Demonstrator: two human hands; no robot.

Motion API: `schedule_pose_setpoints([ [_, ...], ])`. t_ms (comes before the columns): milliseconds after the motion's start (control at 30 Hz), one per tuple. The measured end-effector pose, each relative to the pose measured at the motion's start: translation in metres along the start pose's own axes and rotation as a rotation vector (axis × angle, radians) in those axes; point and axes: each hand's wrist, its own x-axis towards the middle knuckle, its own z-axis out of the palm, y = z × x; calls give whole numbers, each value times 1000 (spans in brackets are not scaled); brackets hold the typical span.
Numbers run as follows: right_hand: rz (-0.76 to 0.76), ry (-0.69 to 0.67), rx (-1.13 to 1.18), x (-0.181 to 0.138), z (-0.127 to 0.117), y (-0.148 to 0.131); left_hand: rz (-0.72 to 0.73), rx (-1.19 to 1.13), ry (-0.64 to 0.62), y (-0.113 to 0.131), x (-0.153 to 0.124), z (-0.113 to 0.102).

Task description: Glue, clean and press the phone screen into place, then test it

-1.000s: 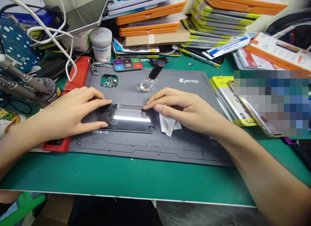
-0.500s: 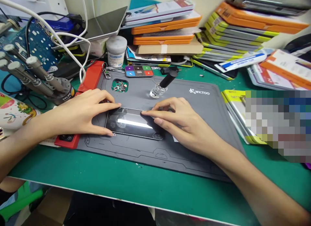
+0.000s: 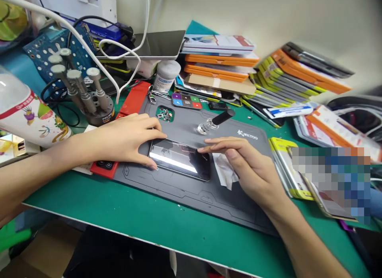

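A smartphone with a dark glossy screen lies flat on the grey work mat. My left hand grips its left end, thumb on the near edge and fingers on the far edge. At the phone's far right corner is my right hand, palm down with fingers stretched out. One fingertip overlaps the screen there; whether it touches the glass I cannot tell. A crumpled white wipe lies right of the phone, partly under my right hand. Behind the phone stands a small clear bottle with a black cap.
Small metal parts fill a tray recess in the mat. A screwdriver stand and a patterned cup are at left. Stacked orange boxes line the back. Yellow-edged packages flank the mat's right side.
The camera view has shifted. My right hand has moved slightly right along the phone and its fingers have straightened, uncovering more of the wipe. My left hand keeps its grip.
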Motion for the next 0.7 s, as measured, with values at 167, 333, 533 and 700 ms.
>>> schedule_pose_setpoints([
  [167,44,-56,58,-3,2,2,25,-30,32,-1,2,4],
  [333,35,-122,49,0,9,0,40,-17,66,-1,1,8],
  [533,-47,-239,4,19,22,-13,22,-27,70,2,-2,7],
  [700,-96,-308,-74,36,29,-28,9,-74,60,2,-2,5],
])
